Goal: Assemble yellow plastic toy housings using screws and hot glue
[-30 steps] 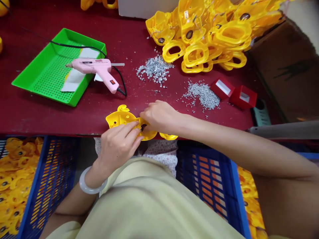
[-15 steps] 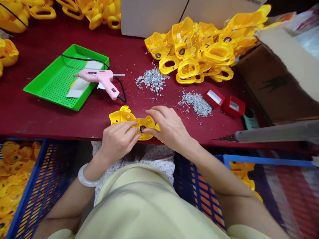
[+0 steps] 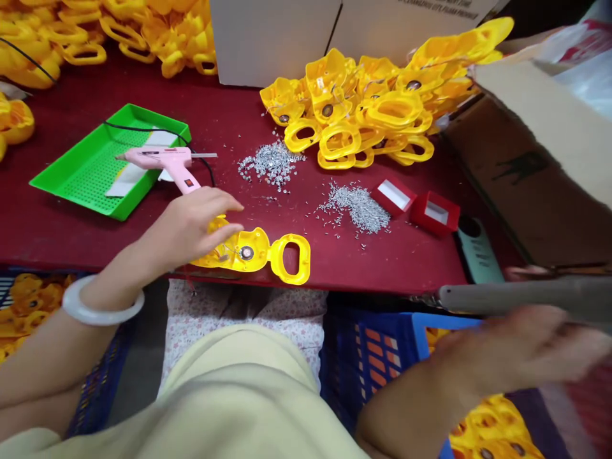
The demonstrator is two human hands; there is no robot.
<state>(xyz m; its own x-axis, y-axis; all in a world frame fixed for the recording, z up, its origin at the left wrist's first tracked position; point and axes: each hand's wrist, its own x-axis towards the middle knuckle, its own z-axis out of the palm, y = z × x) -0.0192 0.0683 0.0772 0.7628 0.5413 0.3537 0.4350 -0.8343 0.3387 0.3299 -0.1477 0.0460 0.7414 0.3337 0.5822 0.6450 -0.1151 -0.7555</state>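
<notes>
A yellow plastic shell half [image 3: 255, 252] lies open side up at the table's front edge. Inside it sit a round dark disc and thin wires, and its ring-shaped handle points right. My left hand [image 3: 194, 220] is over the shell's left end, thumb and fingers apart; part of the shell shows between them. Whether it touches the shell is hard to see. Out to the right, my right hand [image 3: 530, 350] is smeared by motion. It is beside a grey rod-shaped tool [image 3: 507, 296], and its finger positions are unclear.
A pink glue gun [image 3: 165, 159] rests on a green tray [image 3: 115, 207]. Small clear pieces [image 3: 272, 162], silver screws [image 3: 361, 207] and red boxes [image 3: 435, 213] lie beyond the shell. Yellow shells [image 3: 354, 115] are piled behind; a cardboard box [image 3: 521, 185] and blue crate [image 3: 377, 357] stand right.
My right hand has left the shell and swung far right. My left hand has shifted left and its fingers have spread. The shell's ring handle and inner disc are now uncovered.
</notes>
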